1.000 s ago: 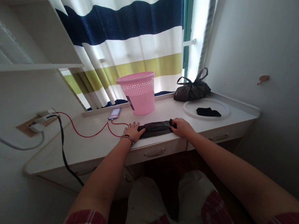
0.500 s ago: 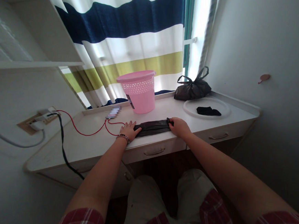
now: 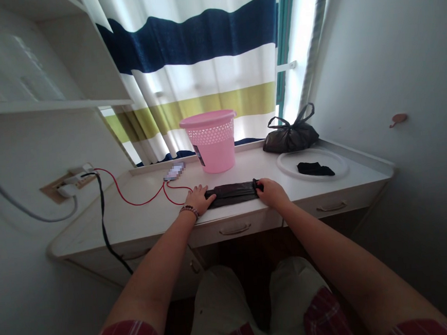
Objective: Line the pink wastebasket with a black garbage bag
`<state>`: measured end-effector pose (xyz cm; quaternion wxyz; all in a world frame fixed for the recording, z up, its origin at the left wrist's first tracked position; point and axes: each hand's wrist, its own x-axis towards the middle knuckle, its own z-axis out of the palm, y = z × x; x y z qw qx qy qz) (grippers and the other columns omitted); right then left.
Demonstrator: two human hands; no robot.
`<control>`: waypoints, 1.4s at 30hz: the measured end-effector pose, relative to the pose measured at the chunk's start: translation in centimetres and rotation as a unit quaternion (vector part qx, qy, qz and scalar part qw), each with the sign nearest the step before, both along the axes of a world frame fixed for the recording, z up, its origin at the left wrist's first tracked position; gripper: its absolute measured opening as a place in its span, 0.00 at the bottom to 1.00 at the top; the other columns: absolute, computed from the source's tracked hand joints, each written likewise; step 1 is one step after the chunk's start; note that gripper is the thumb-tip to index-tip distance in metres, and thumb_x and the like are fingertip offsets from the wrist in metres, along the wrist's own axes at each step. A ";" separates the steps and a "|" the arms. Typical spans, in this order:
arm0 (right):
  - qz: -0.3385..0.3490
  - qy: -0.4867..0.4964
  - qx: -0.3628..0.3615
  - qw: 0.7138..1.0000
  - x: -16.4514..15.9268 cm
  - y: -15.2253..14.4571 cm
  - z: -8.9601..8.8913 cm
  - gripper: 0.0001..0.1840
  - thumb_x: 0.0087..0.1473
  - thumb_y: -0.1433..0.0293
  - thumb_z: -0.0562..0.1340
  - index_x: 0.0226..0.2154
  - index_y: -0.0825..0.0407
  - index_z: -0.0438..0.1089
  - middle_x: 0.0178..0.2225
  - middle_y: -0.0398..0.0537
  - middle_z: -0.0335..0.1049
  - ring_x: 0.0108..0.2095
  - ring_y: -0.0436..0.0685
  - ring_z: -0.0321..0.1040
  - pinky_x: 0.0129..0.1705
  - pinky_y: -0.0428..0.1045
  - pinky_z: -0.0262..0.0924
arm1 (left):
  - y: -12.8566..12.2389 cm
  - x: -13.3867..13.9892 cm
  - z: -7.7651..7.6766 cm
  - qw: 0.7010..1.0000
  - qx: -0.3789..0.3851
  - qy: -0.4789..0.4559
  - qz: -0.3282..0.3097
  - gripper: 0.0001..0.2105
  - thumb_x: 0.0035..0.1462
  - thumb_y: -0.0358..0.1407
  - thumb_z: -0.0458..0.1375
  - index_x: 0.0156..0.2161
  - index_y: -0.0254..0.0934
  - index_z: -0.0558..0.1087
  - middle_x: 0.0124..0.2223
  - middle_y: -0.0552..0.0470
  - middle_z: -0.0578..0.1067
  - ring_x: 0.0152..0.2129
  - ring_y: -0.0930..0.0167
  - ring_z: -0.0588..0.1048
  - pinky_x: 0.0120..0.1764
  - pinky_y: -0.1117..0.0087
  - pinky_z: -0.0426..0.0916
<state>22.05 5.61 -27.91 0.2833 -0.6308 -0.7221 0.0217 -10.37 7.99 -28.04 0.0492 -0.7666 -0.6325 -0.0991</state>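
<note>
One black bag (image 3: 233,193), long axis sideways, left grip (image 3: 198,200) spread, right grip (image 3: 272,192) pinching end

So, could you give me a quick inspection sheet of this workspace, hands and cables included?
Surface: white desk with drawers along its front.
Things in work: folded black plastic bundle, lying lengthwise near the front edge.
Clutter: pink basket, upright; tied black bag; white ring with a black cloth-like item inside it; phone.
Hands: left hand on one end of the bundle; right hand pinching the other.
Cables: red cable from wall socket to phone, looping near the left hand; black cord; grey cord.
Surroundings: striped curtain, shelf, wall hook.
</note>
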 end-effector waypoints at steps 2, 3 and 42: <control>-0.004 0.004 -0.005 1.000 0.0 -0.2 0.2 0.12 0.56 0.65 0.60 0.42 0.50 0.71 0.41 0.51 0.73 0.41 0.58 0.68 0.43 0.49 0.57 | -0.5 0.3 0.2 0.999 0.015 -0.013 -0.042 0.33 0.62 0.57 0.42 0.64 0.39 0.59 0.67 0.43 0.57 0.64 0.57 0.53 0.62 0.53 0.46; -0.005 0.004 -0.007 1.000 0.0 -0.3 0.2 0.11 0.56 0.65 0.60 0.42 0.50 0.71 0.41 0.51 0.73 0.41 0.58 0.69 0.43 0.49 0.57 | -0.8 0.5 0.3 0.997 0.022 -0.020 -0.066 0.32 0.63 0.56 0.43 0.64 0.39 0.59 0.67 0.44 0.57 0.64 0.58 0.52 0.63 0.54 0.46; 0.014 -0.023 -0.022 0.999 -0.3 -1.7 1.4 0.12 0.58 0.65 0.59 0.43 0.50 0.71 0.43 0.51 0.74 0.43 0.58 0.69 0.45 0.49 0.57 | 0.1 14.8 2.1 0.992 0.013 -0.015 -0.123 0.28 0.67 0.47 0.34 0.64 0.33 0.55 0.69 0.41 0.51 0.65 0.58 0.47 0.62 0.50 0.46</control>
